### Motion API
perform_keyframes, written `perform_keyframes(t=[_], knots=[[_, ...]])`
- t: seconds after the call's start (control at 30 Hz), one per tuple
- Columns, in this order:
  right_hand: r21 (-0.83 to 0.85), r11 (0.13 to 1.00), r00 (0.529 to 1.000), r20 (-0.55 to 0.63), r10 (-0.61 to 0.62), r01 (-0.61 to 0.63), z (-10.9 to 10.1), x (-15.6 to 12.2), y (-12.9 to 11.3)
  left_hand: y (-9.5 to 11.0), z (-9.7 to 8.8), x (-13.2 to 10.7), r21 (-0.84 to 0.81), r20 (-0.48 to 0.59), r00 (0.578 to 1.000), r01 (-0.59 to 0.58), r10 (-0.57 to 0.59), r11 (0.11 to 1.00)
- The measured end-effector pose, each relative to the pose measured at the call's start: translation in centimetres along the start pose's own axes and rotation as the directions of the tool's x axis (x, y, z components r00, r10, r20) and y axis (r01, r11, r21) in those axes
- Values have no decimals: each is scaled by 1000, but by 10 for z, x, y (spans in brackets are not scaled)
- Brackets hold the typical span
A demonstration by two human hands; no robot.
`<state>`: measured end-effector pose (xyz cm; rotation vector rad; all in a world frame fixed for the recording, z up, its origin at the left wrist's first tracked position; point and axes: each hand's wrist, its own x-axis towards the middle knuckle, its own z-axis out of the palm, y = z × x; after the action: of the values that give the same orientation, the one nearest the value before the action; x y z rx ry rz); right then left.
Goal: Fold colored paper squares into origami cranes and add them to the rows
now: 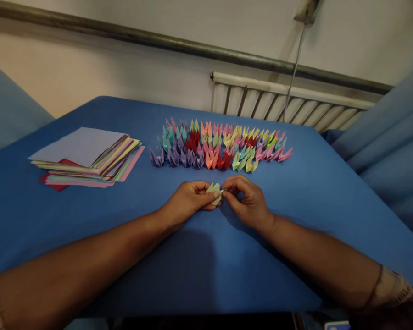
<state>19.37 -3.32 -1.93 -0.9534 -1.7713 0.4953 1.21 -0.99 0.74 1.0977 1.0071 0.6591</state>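
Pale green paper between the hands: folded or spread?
Folded: the pale green paper shows pointed layers, held in the left hand.

A single camera sits on the person's head, facing forward and down across the blue surface (330,206). It looks from above the near edge, close enough that the left hand (192,197) and right hand (246,199) fall just below mid-picture. The wide view reaches the far wall (179,13) and radiator (295,101); the pipe (179,44) slants down rightward.
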Motion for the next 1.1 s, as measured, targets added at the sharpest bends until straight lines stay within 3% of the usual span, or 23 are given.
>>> perform_keyframes(t=[0.4,1.1], knots=[[-288,943,983,119,-139,168,-5,-2,-5,-1,2,0,-33,-32,999,-19,18,999],[-273,954,992,36,-121,127,-4,-3,-9,1,6,-3,-87,-59,996,-65,60,994]])
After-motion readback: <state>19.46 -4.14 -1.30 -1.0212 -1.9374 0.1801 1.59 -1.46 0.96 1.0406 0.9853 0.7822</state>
